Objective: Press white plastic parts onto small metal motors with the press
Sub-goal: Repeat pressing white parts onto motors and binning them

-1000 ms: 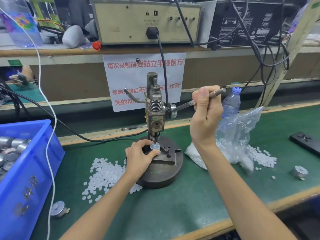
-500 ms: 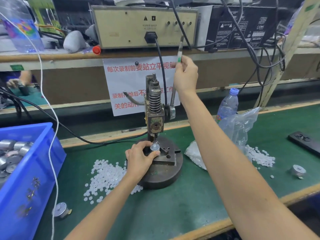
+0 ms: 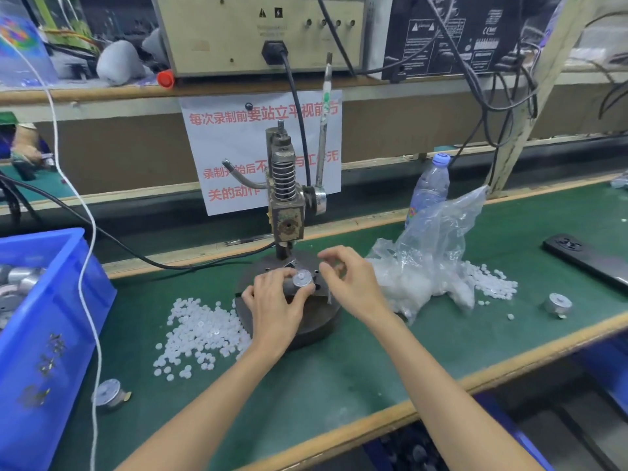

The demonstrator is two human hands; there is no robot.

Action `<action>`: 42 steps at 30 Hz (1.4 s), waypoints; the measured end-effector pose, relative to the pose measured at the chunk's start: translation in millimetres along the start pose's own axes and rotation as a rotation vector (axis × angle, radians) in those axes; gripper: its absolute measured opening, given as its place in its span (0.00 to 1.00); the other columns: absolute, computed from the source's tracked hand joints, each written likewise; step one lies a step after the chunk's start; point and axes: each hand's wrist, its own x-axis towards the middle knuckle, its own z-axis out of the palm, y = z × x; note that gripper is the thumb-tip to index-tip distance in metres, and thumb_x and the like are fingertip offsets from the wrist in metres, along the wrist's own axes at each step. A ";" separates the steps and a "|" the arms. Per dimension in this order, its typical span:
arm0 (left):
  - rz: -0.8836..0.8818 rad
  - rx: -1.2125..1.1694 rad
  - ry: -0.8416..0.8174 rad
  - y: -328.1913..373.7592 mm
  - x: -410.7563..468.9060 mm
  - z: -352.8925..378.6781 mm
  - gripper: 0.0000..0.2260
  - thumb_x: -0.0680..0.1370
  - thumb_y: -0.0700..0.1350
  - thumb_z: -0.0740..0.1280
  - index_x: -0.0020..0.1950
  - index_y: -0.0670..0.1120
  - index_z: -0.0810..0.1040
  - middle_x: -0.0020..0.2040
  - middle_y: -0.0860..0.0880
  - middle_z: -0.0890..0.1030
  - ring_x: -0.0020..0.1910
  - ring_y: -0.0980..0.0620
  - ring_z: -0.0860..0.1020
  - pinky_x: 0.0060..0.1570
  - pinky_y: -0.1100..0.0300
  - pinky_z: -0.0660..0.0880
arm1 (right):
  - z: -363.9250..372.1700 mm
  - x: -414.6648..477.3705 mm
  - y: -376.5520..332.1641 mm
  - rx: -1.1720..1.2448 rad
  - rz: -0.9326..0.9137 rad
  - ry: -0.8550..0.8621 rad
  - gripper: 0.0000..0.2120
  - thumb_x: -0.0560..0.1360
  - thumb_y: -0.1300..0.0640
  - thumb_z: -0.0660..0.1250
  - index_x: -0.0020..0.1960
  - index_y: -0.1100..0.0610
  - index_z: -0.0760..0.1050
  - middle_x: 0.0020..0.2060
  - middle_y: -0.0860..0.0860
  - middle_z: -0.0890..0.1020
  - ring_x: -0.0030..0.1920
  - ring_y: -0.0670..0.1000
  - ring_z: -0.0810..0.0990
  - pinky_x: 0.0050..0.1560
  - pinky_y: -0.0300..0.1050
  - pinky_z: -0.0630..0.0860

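Observation:
A small hand press (image 3: 285, 212) stands on a round dark base (image 3: 323, 317), with its lever (image 3: 323, 130) upright and free. My left hand (image 3: 275, 304) grips a small metal motor (image 3: 300, 282) with a white plastic part on its top face, held over the base in front of the ram. My right hand (image 3: 350, 283) hovers just right of the motor, fingers loosely curled and blurred, holding nothing that I can see. A heap of white plastic parts (image 3: 200, 334) lies left of the base.
A blue bin (image 3: 51, 321) with metal motors stands at the left. Loose motors lie at the front left (image 3: 108, 396) and at the right (image 3: 557, 304). A plastic bag (image 3: 438, 253) with more white parts and a water bottle (image 3: 430, 185) sit right of the press. A black object (image 3: 584, 256) lies far right.
My right hand let go of the lever, which stays upright, and came down beside the motor. My left hand has lifted the motor out from under the ram and tilted it.

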 end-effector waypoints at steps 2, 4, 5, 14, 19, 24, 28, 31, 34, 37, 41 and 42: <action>0.053 -0.084 -0.050 14.9 -15.9 4.3 0.09 0.73 0.48 0.70 0.51 0.52 0.74 0.45 0.61 0.75 0.49 0.59 0.71 0.49 0.63 0.53 | -6.7 -16.1 8.4 -0.030 0.040 -0.147 0.10 0.76 0.57 0.67 0.56 0.55 0.78 0.48 0.50 0.80 0.38 0.38 0.73 0.43 0.26 0.68; 0.109 -0.147 -0.105 31.1 -33.7 11.8 0.11 0.72 0.40 0.69 0.50 0.52 0.73 0.41 0.63 0.74 0.45 0.59 0.73 0.47 0.63 0.56 | -18.5 -34.1 17.1 0.003 0.087 -0.229 0.10 0.74 0.56 0.68 0.55 0.54 0.78 0.47 0.47 0.81 0.41 0.36 0.75 0.43 0.27 0.69; 0.117 -0.195 -0.140 39.3 -43.2 16.4 0.13 0.71 0.37 0.69 0.49 0.53 0.73 0.41 0.64 0.74 0.43 0.60 0.73 0.47 0.63 0.58 | -26.3 -43.2 21.7 0.032 0.121 -0.234 0.09 0.73 0.56 0.69 0.53 0.53 0.78 0.46 0.47 0.81 0.42 0.38 0.76 0.44 0.30 0.71; 0.222 -0.547 -0.573 127.0 -134.1 81.6 0.19 0.67 0.31 0.67 0.46 0.55 0.70 0.43 0.60 0.75 0.42 0.69 0.73 0.41 0.78 0.65 | -131.9 -152.0 80.0 -0.114 0.363 -0.024 0.08 0.71 0.54 0.70 0.43 0.41 0.74 0.40 0.41 0.81 0.40 0.37 0.76 0.40 0.30 0.70; 0.247 -0.498 -0.858 139.8 -191.0 132.6 0.13 0.69 0.32 0.66 0.48 0.46 0.75 0.45 0.53 0.79 0.44 0.60 0.76 0.42 0.74 0.68 | -161.0 -219.1 133.6 -0.093 0.591 0.023 0.07 0.69 0.53 0.71 0.47 0.48 0.77 0.45 0.48 0.82 0.41 0.45 0.77 0.43 0.39 0.72; 0.160 -0.371 -1.087 104.5 -238.6 171.7 0.10 0.71 0.33 0.66 0.45 0.48 0.73 0.40 0.51 0.80 0.38 0.57 0.76 0.38 0.64 0.71 | -133.2 -268.2 187.9 -0.106 0.791 -0.054 0.05 0.73 0.54 0.68 0.48 0.54 0.77 0.41 0.49 0.81 0.40 0.47 0.77 0.40 0.39 0.72; 0.133 -0.210 -1.185 84.4 -259.5 189.0 0.06 0.73 0.34 0.64 0.45 0.45 0.73 0.39 0.49 0.78 0.33 0.58 0.70 0.37 0.61 0.71 | -117.5 -288.6 209.8 -0.094 0.878 -0.104 0.09 0.73 0.56 0.65 0.50 0.57 0.79 0.40 0.47 0.80 0.44 0.48 0.77 0.42 0.39 0.71; 0.127 -0.193 -1.218 83.2 -267.9 197.4 0.08 0.73 0.33 0.62 0.47 0.44 0.74 0.41 0.48 0.78 0.34 0.57 0.70 0.36 0.63 0.70 | -116.8 -292.3 218.6 -0.096 0.901 -0.098 0.08 0.73 0.60 0.64 0.50 0.60 0.79 0.41 0.52 0.82 0.43 0.48 0.77 0.42 0.38 0.70; 0.139 -0.208 -1.204 87.5 -268.8 203.0 0.06 0.74 0.34 0.64 0.47 0.45 0.74 0.42 0.50 0.78 0.34 0.60 0.71 0.34 0.71 0.68 | -120.6 -291.2 224.2 -0.059 0.908 -0.053 0.08 0.73 0.64 0.63 0.49 0.61 0.79 0.45 0.55 0.84 0.48 0.52 0.81 0.49 0.42 0.75; 0.154 -0.226 -1.167 90.6 -265.6 205.8 0.06 0.74 0.34 0.64 0.49 0.43 0.75 0.41 0.53 0.77 0.36 0.60 0.72 0.35 0.72 0.68 | -124.4 -287.8 223.8 -0.043 0.905 -0.033 0.07 0.73 0.63 0.63 0.47 0.58 0.79 0.44 0.54 0.84 0.49 0.52 0.82 0.53 0.45 0.76; 0.187 -0.244 -1.140 96.5 -257.9 205.3 0.06 0.74 0.35 0.65 0.49 0.43 0.75 0.42 0.52 0.77 0.37 0.60 0.73 0.37 0.69 0.69 | -130.6 -281.5 217.1 -0.042 0.889 -0.015 0.07 0.73 0.63 0.63 0.45 0.53 0.77 0.42 0.51 0.83 0.47 0.48 0.80 0.48 0.38 0.74; 0.196 -0.248 -1.132 99.5 -255.6 203.6 0.06 0.75 0.35 0.65 0.49 0.43 0.75 0.43 0.51 0.77 0.38 0.58 0.73 0.39 0.67 0.70 | -133.0 -279.9 213.8 -0.044 0.878 -0.008 0.08 0.72 0.63 0.63 0.44 0.52 0.77 0.41 0.50 0.82 0.45 0.47 0.79 0.44 0.33 0.72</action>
